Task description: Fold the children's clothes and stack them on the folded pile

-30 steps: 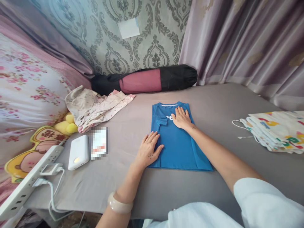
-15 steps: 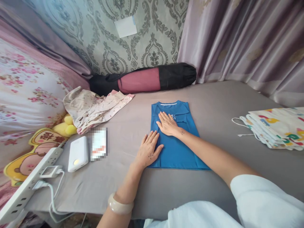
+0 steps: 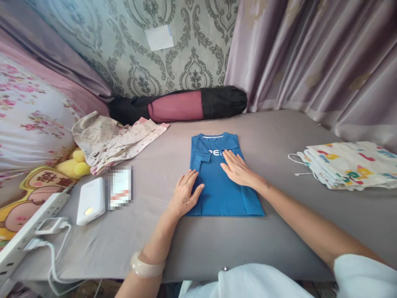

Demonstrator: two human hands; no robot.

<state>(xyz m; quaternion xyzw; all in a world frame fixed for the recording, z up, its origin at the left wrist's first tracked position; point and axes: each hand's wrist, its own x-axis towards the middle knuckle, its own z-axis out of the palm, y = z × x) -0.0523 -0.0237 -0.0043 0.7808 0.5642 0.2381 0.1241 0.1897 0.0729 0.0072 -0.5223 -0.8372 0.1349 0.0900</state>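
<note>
A blue T-shirt [image 3: 221, 192] lies flat on the grey sheet, its sides and sleeves folded inward, the collar pointing away from me. White letters across its chest are partly covered by my right hand [image 3: 238, 167]. That hand rests flat on the shirt's right side, palm down, fingers stretched out. My left hand [image 3: 187, 191] lies along the left edge of the shirt, fingers extended and thumb spread over the cloth. Neither hand grips anything. A pale bangle [image 3: 147, 265] circles my left wrist.
Folded patterned cloth with white cords [image 3: 353, 165] lies on the right. To the left are a crumpled printed garment [image 3: 114, 142], a white power bank [image 3: 91, 200], a blurred-out item [image 3: 120, 187] and a power strip [image 3: 31, 231]. A black-and-pink roll [image 3: 176, 105] lies along the wall.
My right hand has slid from the shirt's upper left part to its right side, uncovering some white letters and a folded sleeve end. My left hand stays at the left edge. The view has shifted slightly.
</note>
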